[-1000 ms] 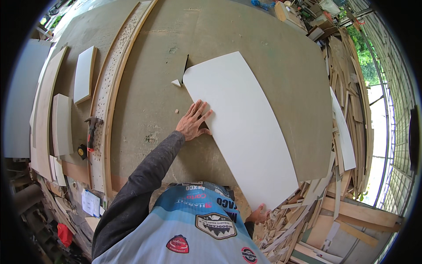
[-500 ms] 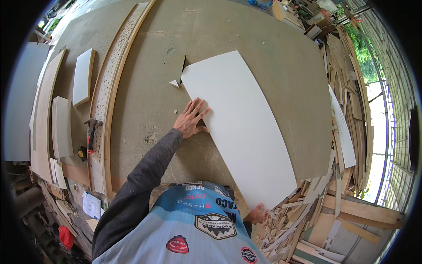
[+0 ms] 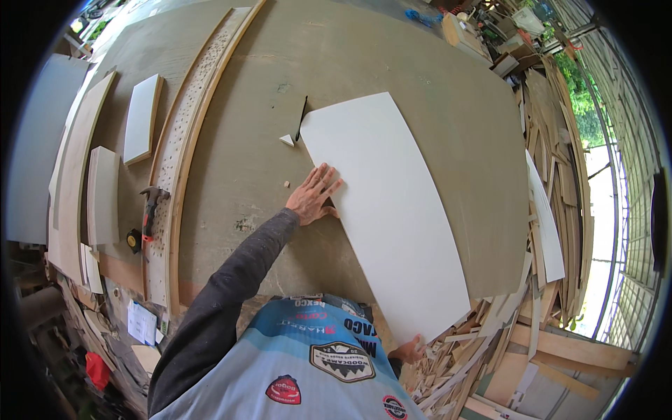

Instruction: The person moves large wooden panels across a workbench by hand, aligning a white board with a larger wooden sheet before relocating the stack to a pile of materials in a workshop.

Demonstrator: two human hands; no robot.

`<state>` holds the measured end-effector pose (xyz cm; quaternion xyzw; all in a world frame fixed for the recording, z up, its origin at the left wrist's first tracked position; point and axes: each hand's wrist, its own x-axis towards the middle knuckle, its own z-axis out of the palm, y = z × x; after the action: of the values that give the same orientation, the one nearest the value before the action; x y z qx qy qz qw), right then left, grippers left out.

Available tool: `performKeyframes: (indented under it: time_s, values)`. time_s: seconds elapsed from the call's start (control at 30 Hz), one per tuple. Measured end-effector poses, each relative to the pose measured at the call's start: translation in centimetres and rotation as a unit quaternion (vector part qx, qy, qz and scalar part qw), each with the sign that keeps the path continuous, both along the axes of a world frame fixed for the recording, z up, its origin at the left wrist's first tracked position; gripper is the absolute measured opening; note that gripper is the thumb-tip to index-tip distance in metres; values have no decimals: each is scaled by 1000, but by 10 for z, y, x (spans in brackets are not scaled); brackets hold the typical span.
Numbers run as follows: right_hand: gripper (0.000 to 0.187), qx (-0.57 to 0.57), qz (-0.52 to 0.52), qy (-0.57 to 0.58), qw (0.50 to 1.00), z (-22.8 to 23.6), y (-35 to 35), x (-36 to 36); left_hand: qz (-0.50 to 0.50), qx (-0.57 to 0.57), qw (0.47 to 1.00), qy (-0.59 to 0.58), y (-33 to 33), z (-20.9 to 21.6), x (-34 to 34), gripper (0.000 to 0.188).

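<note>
A long white board [image 3: 395,210] lies slanted across the brown worktable, its near end overhanging the table's front edge. My left hand [image 3: 315,196] rests on the board's left long edge, fingers spread over the white face and thumb along the side. At the overhanging near end, my right hand [image 3: 409,350] grips the edge; most of its fingers are hidden. Beside the board's far left corner are a thin black strip [image 3: 302,119] and a small white triangular offcut [image 3: 287,140].
On the left of the worktable [image 3: 238,140], a hammer [image 3: 152,210] lies on a long perforated strip [image 3: 171,150]. A tape measure [image 3: 134,241] and white board pieces [image 3: 143,119] are near it. Wood scraps [image 3: 448,364] pile up at the right, beside leaning planks [image 3: 549,161].
The view has shifted slightly, so the scene sits a little lower. Both hands keep their places on the white board, which shows no clear movement on the table.
</note>
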<state>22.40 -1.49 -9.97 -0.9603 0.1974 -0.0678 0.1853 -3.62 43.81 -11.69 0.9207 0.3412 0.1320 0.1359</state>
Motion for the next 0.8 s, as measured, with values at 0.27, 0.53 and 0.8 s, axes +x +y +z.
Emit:
performKeyframes:
  time_s: [0.27,0.53,0.8]
  values:
    - [70,157,87,5,984,17,-8,91,13,23,1000,-7,-58,-3,52,86]
    - [79,-22,22,-27,999,2,-7,160,-16,48,996,75,-120,-2,115,86]
    - [89,-40,46,-1,998,-23,82,90,65,-125,989,-48,-101,22,110,73]
